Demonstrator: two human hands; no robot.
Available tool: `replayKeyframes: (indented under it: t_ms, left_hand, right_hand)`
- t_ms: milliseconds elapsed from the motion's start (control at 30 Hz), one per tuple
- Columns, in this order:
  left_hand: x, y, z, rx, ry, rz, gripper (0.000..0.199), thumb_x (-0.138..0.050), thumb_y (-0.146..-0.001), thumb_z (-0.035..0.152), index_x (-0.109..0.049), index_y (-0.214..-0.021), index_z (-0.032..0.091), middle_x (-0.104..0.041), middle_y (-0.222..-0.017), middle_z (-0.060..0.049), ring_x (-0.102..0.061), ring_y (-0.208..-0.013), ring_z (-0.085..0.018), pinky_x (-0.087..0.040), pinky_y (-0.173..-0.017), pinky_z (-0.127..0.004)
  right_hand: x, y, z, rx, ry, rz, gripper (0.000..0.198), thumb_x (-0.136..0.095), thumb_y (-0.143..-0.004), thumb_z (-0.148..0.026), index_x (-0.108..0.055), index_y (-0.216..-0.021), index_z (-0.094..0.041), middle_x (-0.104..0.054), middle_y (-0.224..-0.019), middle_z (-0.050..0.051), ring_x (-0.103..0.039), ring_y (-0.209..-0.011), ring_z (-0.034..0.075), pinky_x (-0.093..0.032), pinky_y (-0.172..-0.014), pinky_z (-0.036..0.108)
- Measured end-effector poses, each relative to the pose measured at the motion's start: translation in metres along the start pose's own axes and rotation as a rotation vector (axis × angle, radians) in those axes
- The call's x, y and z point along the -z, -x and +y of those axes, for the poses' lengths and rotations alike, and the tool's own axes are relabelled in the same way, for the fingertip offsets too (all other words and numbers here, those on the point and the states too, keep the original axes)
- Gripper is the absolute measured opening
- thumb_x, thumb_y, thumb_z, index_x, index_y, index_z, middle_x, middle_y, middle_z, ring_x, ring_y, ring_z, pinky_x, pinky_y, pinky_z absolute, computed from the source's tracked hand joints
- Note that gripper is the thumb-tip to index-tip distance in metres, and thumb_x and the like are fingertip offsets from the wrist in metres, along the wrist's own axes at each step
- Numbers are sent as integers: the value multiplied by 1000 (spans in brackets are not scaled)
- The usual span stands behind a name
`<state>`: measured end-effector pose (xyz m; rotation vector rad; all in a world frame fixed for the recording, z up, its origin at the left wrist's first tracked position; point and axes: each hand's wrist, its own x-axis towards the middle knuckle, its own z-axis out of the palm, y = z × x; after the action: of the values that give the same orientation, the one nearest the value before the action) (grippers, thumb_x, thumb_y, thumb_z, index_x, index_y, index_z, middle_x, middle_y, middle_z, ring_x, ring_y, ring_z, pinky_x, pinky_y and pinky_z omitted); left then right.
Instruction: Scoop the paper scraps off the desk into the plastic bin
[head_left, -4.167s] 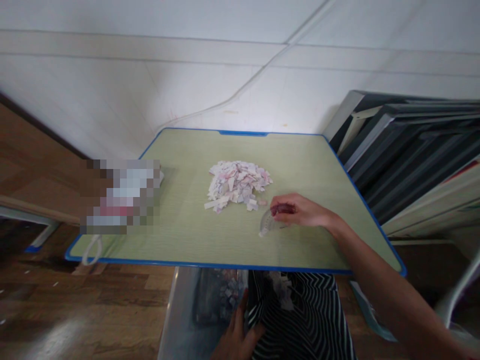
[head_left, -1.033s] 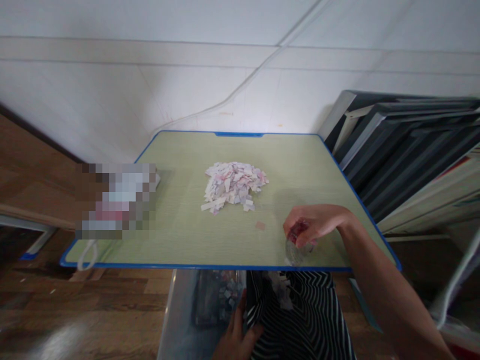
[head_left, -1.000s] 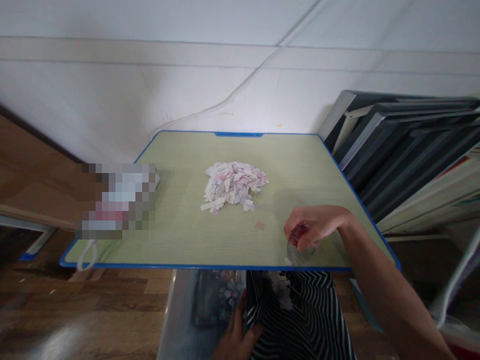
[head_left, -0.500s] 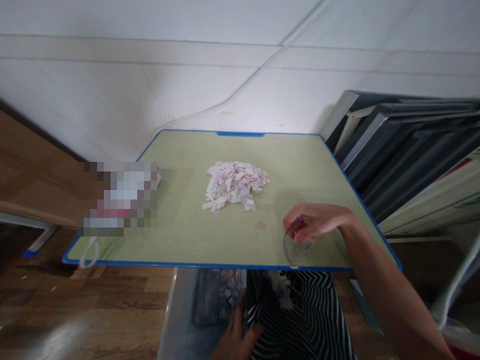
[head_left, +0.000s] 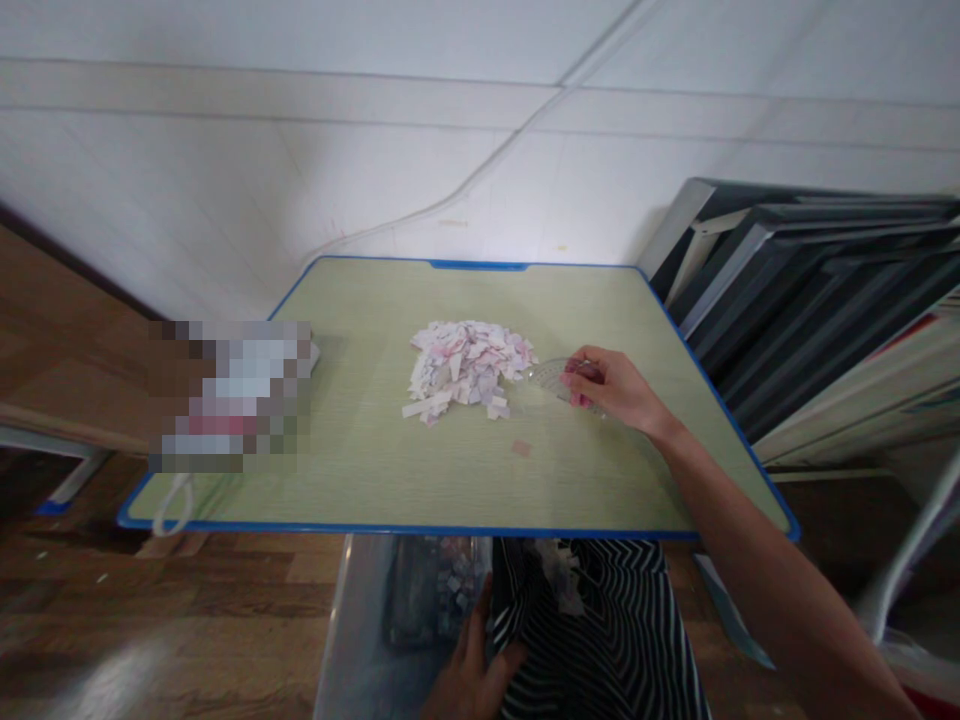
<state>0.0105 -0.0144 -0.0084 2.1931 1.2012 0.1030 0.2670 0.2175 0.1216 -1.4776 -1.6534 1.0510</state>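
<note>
A clear protractor is in my right hand, its curved edge just at the right side of a heap of small white and pink paper scraps. Something dark red shows between the fingers of that hand; I cannot make out what. One loose pinkish scrap lies in front of the heap. Below the table's front edge, my left hand grips the side of a clear plastic bin, thumb against the striped cloth. Inside the bin are several small scraps and a dark tray-like shape.
The pale green table has a blue rim. A pixelated item with a white loop sits at its left. Dark flat panels lean on the right. Striped black cloth, with scraps on it, covers my lap.
My right hand has moved away from the table's front edge with the protractor, up to the right side of the heap. My left hand has stayed at the bin.
</note>
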Motion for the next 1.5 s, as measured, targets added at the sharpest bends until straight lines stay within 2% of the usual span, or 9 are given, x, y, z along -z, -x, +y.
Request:
replayKeyframes:
  t_ms: [133, 333, 533, 700, 867, 1033, 1200, 1367, 1500]
  left_hand:
    - [1, 0, 2, 17, 2, -35, 52, -68, -78, 8, -49, -122, 30, -27, -149, -17, -37, -132, -27, -43, -99, -28]
    - [-1, -1, -2, -19, -23, -46, 58, -73, -75, 16, -48, -125, 33, -27, -150, -17, -33, -134, -30, -45, -97, -29]
    - [-5, 0, -7, 10, 41, -81, 53, -69, -77, 6, -52, -122, 28, -24, -150, -18, -33, -134, -27, -40, -102, -28]
    - [-2, 1, -6, 52, 82, -84, 62, -68, -78, 12, -45, -130, 37, -26, -152, -8, -37, -133, -26, -44, -99, -26]
    - [-3, 3, -9, 77, 82, -101, 60, -63, -80, 10, -46, -128, 40, -27, -152, -3, -36, -133, -25, -44, -100, -30]
    - [0, 0, -7, 33, 67, -100, 64, -65, -80, 9, -40, -132, 38, -25, -152, -9, -33, -134, -25, -41, -102, -30]
    - [-1, 0, -3, -5, 1, -79, 52, -72, -76, 12, -52, -120, 31, -25, -151, -16, -33, -134, -29, -43, -99, -28]
    - [-1, 0, -1, -6, -35, -48, 56, -71, -76, 11, -49, -123, 33, -28, -151, -13, -35, -133, -27, -44, -98, -28]
    - [1, -1, -2, -5, -34, -106, 58, -71, -76, 14, -48, -126, 33, -29, -150, -13, -33, -134, -31, -46, -97, -32]
  right_hand:
    - [-7, -1, 2, 22, 34, -7, 21, -57, -74, -36, -50, -76, -17, -56, -51, -1, -48, -43, 9, -37, -43, 21]
    - [-9, 1, -2, 49, 53, -124, 20, -57, -72, -36, -51, -73, -17, -52, -48, -3, -46, -41, 9, -33, -41, 21]
    - [-10, -4, 2, 100, 117, 54, 22, -56, -74, -38, -52, -77, -16, -53, -49, -3, -43, -42, 8, -30, -42, 21]
    - [-7, -1, -2, 108, 57, -71, 22, -59, -72, -38, -51, -69, -17, -50, -46, -4, -43, -41, 8, -31, -42, 21]
    - [-6, 1, -6, 101, 8, 6, 23, -60, -71, -39, -51, -71, -17, -50, -45, -4, -42, -40, 8, -29, -41, 21]
    - [-4, 3, -6, 93, 31, -67, 19, -59, -71, -34, -51, -68, -16, -48, -47, -5, -42, -40, 6, -30, -41, 20]
    - [2, 8, -10, 8, -25, -343, 19, -62, -70, -33, -52, -70, -17, -49, -54, -5, -47, -43, 7, -34, -41, 20]
    - [0, 6, -3, 33, 22, -255, 18, -60, -74, -32, -51, -74, -16, -48, -52, -5, -45, -44, 7, -33, -42, 19]
    - [-14, 7, 2, 47, 4, -405, 21, -61, -74, -35, -51, -73, -17, -47, -55, -5, -47, -47, 7, -35, -43, 20]
